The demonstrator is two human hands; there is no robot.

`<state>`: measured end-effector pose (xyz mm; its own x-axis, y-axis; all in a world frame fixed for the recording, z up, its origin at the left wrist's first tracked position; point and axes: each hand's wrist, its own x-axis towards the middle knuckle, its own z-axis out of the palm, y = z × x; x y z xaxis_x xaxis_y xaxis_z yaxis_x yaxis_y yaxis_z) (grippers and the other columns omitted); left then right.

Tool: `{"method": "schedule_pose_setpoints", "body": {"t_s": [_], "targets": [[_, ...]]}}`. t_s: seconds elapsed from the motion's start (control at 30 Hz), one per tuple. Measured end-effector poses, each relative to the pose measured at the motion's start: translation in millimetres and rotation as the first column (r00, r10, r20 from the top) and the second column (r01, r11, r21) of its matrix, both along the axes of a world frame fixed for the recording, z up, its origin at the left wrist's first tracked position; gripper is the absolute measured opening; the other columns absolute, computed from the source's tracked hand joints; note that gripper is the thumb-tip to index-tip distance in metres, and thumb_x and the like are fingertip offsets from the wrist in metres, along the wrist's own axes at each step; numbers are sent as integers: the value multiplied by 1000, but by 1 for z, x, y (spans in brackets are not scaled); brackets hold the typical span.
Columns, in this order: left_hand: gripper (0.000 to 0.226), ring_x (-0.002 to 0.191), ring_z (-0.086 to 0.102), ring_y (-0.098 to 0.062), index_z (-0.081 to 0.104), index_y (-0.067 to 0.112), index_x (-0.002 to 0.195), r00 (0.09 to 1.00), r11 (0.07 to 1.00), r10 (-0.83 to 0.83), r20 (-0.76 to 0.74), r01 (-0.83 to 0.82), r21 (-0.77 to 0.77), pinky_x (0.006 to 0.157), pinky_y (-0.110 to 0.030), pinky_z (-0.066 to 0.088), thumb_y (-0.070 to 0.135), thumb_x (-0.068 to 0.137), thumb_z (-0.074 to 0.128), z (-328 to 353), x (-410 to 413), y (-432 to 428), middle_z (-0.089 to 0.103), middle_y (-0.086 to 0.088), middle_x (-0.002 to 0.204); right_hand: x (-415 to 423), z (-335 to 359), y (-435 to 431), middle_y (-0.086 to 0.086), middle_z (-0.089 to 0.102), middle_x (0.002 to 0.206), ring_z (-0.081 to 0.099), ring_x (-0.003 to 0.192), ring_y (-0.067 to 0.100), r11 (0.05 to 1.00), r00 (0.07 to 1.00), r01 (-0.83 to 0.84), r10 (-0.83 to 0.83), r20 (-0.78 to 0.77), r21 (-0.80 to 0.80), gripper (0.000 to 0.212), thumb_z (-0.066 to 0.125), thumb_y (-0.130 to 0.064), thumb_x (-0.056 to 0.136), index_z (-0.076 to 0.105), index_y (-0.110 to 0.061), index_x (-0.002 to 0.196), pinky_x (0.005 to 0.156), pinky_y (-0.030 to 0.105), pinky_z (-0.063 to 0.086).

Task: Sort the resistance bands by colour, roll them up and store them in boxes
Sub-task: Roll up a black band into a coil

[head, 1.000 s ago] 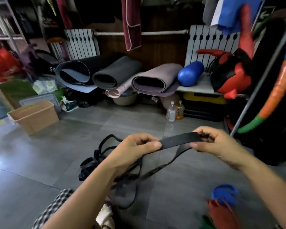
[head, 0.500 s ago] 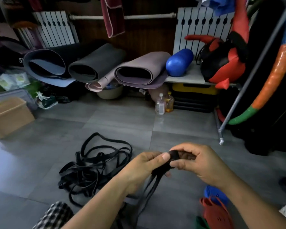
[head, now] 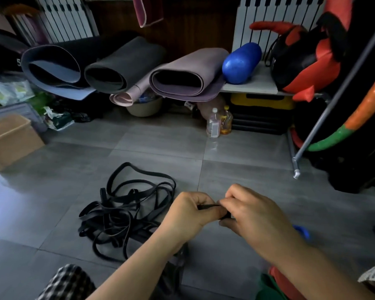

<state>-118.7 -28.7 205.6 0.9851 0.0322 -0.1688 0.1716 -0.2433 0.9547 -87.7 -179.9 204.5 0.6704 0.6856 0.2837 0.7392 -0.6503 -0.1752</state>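
Observation:
My left hand [head: 189,215] and my right hand [head: 250,214] meet over the grey floor, both pinching the end of a black resistance band [head: 210,206]; only a short strip shows between the fingers, and its tail hangs down behind my left forearm [head: 178,263]. A tangled pile of black bands [head: 121,211] lies on the floor just left of my hands. Rolled blue [head: 302,231], red [head: 276,278] and green [head: 265,286] bands peek out under my right arm.
A tan box [head: 8,139] stands at the far left, a grey bin [head: 20,109] behind it. Rolled mats [head: 182,76], a blue roller [head: 240,62] and two bottles [head: 219,124] line the back wall. A metal rack leg [head: 297,169] and dark bags stand at the right.
My hands came together and dropped lower: the band held stretched between them a second ago is now bunched at its end between my fingertips. The view tilted down toward the pile.

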Motion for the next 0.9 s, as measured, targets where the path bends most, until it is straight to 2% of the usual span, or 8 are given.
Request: {"method": "schedule_pose_setpoints", "body": {"t_s": [0.1,0.23,0.33,0.53,0.67,0.77,0.83,0.9], "targets": [[19,62,47,-12,68,5,76,995,995,-95,-19,95,14,62,-20,38,23,81,68,3,-3,7,57,-9,64,-2,-4,0,-7,49,68,44,53,6,999,1000,10,-10,6,42,25,84,-24,59,61,-19,67,48,7,13],[18,54,47,-1,63,21,73,970,961,-241,-20,236,-143,58,-6,37,17,89,57,16,-7,23,53,13,56,7,8,-8,-12,55,84,54,71,8,960,946,10,81,-315,279,16,64,-32,78,69,-23,91,61,21,43],[13,54,50,-5,62,11,79,980,918,-201,-18,181,-353,59,-11,42,22,79,69,12,-7,24,56,5,58,8,15,-13,-8,59,86,57,79,11,890,829,55,212,-518,452,16,70,-28,75,71,-26,91,71,19,46],[61,66,56,-11,70,7,100,969,667,-246,-32,145,-731,69,-20,48,54,61,77,-9,-13,3,65,-3,78,2,4,-5,-16,59,89,59,72,8,630,631,278,449,-633,725,46,75,-64,52,75,-33,87,80,26,46],[34,60,49,-4,75,18,89,985,669,-170,-8,109,-736,67,-18,39,47,72,69,0,-14,-1,62,6,70,-7,-10,12,-8,58,90,60,62,17,458,525,420,581,-622,783,50,82,-55,51,76,-16,82,69,25,51],[15,52,46,-4,67,10,73,993,774,-43,-113,-38,-632,57,-15,36,24,75,71,1,-10,6,56,3,60,-2,-9,7,-15,58,95,58,84,3,664,727,227,371,-577,713,47,69,-67,59,72,-35,93,77,16,46],[23,47,41,-4,57,10,64,992,914,-11,-127,-42,-403,51,-12,34,19,75,75,0,-9,11,50,5,51,5,-7,-2,-22,50,102,52,93,1,863,871,56,203,-447,502,52,62,-66,65,56,-46,113,77,12,41],[25,45,40,-3,55,13,59,989,976,-24,-143,-8,-220,49,-11,34,21,75,73,1,-9,13,48,8,47,6,-5,-6,-22,48,96,49,91,-1,949,914,-41,162,-372,312,50,64,-53,70,55,-42,118,74,12,41]]}}
